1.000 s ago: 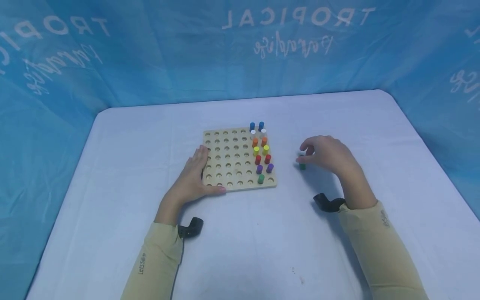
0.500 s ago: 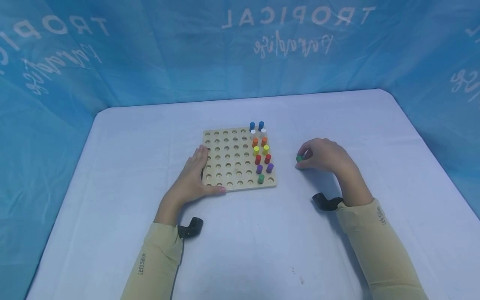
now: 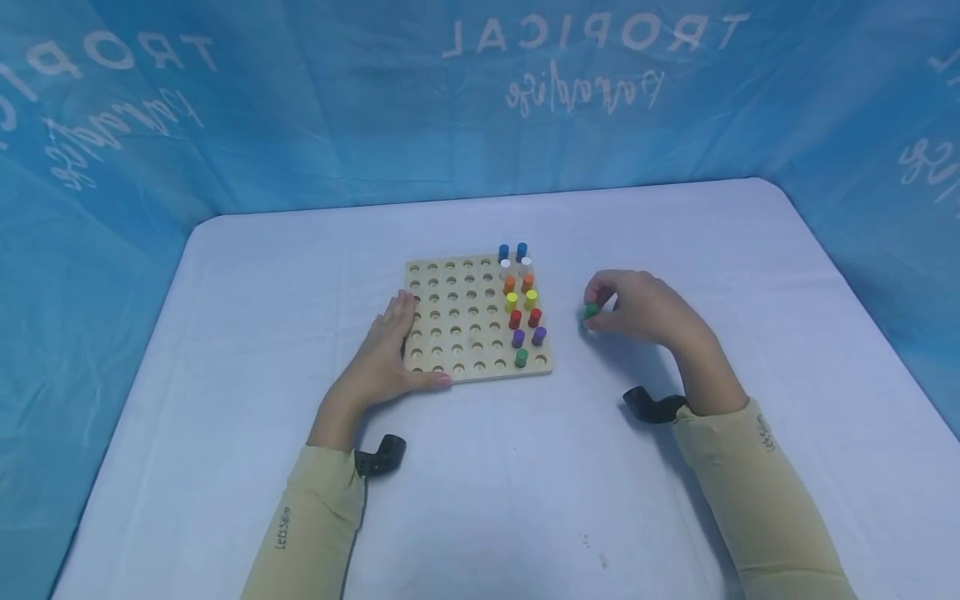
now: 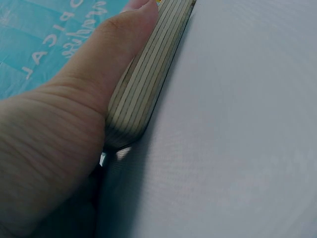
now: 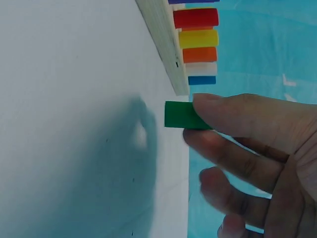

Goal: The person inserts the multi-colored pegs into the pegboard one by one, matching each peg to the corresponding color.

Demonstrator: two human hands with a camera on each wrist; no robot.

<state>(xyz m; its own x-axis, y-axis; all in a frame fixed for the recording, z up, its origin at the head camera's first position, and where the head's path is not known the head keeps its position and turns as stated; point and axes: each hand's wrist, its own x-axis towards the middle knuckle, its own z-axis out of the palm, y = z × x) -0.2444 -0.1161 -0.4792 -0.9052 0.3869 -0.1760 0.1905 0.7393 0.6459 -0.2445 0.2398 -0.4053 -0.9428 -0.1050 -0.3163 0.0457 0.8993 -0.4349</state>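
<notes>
A pale wooden pegboard [image 3: 463, 322] lies flat on the white-covered table. My left hand [image 3: 378, 358] rests along its left side, fingers straight at the left edge and the thumb laid along the front edge. Off the board's right side, my right hand [image 3: 645, 310] pinches a green peg [image 5: 179, 115] between thumb and index finger. In the right wrist view the peg lies sideways, one end sticking out past the fingertips, its shadow on the cloth apart from it. Another green peg [image 3: 521, 358] stands in the front row, left of a bare corner hole [image 3: 541, 361].
Paired blue, white, orange, yellow, red and purple pegs [image 3: 539, 336] fill the two right columns behind the green one. Black wrist cameras [image 3: 654, 406] sit at both wrists. A blue printed curtain [image 3: 480, 125] hangs behind the table [image 3: 480, 500].
My right hand has gripped the green peg from the table and shifted slightly left toward the board with it. My left hand keeps its place on the board.
</notes>
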